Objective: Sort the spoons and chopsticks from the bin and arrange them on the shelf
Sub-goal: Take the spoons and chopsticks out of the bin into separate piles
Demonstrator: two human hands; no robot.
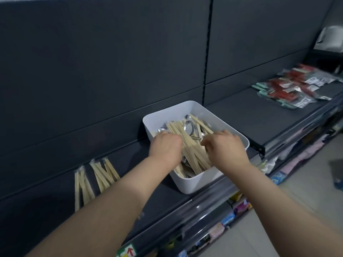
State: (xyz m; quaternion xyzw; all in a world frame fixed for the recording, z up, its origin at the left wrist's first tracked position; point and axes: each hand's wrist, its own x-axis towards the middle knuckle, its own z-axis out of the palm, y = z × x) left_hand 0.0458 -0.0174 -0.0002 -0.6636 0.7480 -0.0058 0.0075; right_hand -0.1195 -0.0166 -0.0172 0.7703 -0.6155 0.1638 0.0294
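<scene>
Left hand [165,147] and right hand [227,148] curl into bin [187,184], grip unclear; chopsticks [193,151] lie 11-to-5 between them, spoons [189,127] at 12 o'clock.

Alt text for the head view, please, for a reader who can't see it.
The left hand and right hand are in a white bin of chopsticks and metal spoons on a dark shelf. Other chopsticks lie side by side left of the bin; red and green packets lie far right.
</scene>
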